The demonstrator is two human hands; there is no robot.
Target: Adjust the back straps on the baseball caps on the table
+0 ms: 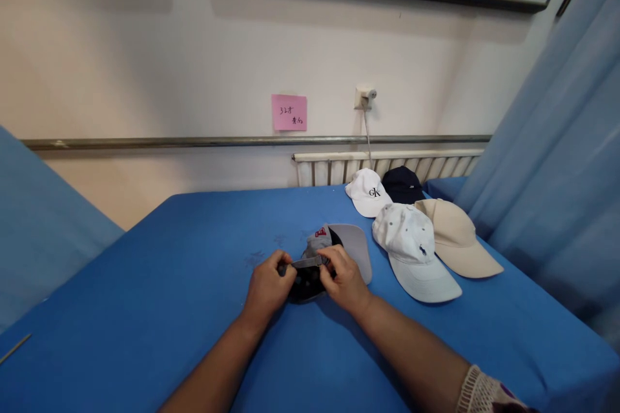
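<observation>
A grey baseball cap [356, 246] with a red emblem lies on the blue-covered table, its brim to the right and its dark inside turned toward me. Across its back opening runs a grey adjustment strap [306, 262] with a buckle near the right end. My left hand [269, 281] pinches the strap's left end between thumb and fingers. At the buckle end, my right hand [343, 276] is closed on the strap, and its fingers hide part of the buckle.
To the right sit a white cap with a small horse logo [407, 242], a beige cap [450, 232], a white CK cap [368, 192] and a navy cap [402, 185]. A thin stick [15, 348] lies at the table's left edge. Blue curtains [557, 174] hang at both sides.
</observation>
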